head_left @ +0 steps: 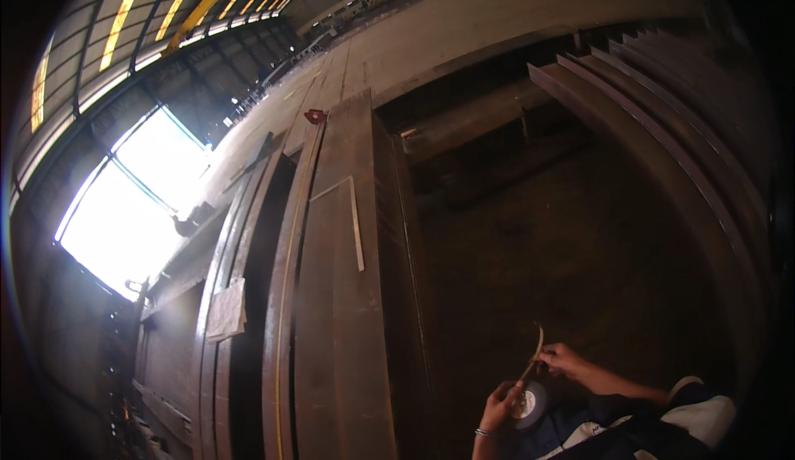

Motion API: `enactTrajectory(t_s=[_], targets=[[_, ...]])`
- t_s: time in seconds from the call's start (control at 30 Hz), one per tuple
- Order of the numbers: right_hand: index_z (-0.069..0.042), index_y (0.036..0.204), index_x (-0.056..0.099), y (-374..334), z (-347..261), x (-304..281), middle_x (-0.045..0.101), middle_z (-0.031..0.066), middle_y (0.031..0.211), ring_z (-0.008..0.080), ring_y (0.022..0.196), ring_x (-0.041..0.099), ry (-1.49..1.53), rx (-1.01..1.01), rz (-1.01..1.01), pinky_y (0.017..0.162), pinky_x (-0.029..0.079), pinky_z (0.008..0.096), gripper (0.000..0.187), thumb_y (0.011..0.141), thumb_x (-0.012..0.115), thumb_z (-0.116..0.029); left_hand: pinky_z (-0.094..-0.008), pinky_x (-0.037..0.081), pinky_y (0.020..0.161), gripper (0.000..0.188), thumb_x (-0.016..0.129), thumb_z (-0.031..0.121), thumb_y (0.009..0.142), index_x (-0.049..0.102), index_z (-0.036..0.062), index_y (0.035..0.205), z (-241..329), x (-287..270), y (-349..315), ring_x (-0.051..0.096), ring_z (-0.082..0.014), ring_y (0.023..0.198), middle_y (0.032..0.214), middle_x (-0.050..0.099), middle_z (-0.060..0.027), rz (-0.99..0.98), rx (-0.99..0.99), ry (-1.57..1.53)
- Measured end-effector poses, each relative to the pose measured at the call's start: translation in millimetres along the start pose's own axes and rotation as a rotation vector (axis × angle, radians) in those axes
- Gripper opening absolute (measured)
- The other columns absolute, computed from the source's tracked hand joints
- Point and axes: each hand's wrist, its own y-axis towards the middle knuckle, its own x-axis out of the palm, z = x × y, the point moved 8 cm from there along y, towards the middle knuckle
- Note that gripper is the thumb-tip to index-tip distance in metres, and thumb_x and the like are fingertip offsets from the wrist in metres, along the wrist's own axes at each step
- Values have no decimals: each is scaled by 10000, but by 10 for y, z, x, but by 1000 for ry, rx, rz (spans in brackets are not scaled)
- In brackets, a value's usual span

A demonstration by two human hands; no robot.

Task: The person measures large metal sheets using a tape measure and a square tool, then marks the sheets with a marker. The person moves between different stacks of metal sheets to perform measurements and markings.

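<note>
Low at the right, my left hand [497,406] and my right hand [563,361] are both closed on a thin, pale, narrow strip [538,336]. The strip runs between the fingers, and its free end curls up past my right hand. Against my left hand sits a dark round disc with a pale centre [527,402]; whether it is joined to the strip I cannot tell. On my left wrist is a bracelet. To the left of the hands lies a long steel beam [335,311], with an L-shaped metal square [357,220] resting on its flat face.
A yellow measuring tape [286,319] is stretched along the steel, near a red tool [315,116] at the far end. A sheet of paper [226,311] lies on another beam. More flanged beams [654,129] stand at the right. Dark gaps separate the steel pieces.
</note>
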Motion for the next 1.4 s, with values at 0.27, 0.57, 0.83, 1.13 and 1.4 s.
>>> enactTrajectory(t_s=[0.27, 0.57, 0.83, 1.13, 1.4], targets=[[-6, 1025, 665, 1049, -1049, -156, 636, 81, 736, 63, 430, 352, 427, -68, 239, 406, 292, 231, 266, 977, 491, -202, -222, 476, 798, 459, 670, 423, 989, 709, -5, 1151, 812, -309, 1526, 591, -68, 908, 983, 675, 4, -49, 45, 41], [-26, 945, 648, 2118, -2592, -212, 539, 0, 653, 36, 428, 355, 284, -232, 166, 401, 249, 221, 284, 1009, 625, -302, -185, 452, 647, 433, 627, 407, 1018, 682, 25, 1214, 1896, -270, 2864, 577, -17, 768, 915, 662, 52, -363, -92, 16], [-54, 854, 631, 3565, -3369, -1237, 520, -1, 640, 63, 414, 359, 320, -203, 444, 391, 241, 233, 323, 970, 673, -352, -278, 541, 889, 615, 720, 501, 920, 658, -3, 1268, 2898, 38, 4186, 682, -140, 1030, 1128, 726, -94, -576, -19, 189], [-78, 864, 620, 5204, -5496, -1681, 513, -25, 664, 43, 448, 347, 262, -313, 280, 412, 237, 217, 324, 992, 648, -375, -438, 513, 966, 768, 708, 697, 798, 735, 19, 1159, 4906, -291, 5573, 640, -379, 1127, 1191, 657, -201, 38, 438, 980], [-73, 881, 633, 6706, -6716, -991, 495, -43, 640, 31, 438, 320, 215, -322, 93, 409, 224, 221, 324, 1000, 643, -374, -396, 524, 897, 647, 757, 564, 848, 707, 12, 1182, 5529, -1317, 6170, 653, -293, 1052, 1207, 657, -197, 342, 262, 710]])
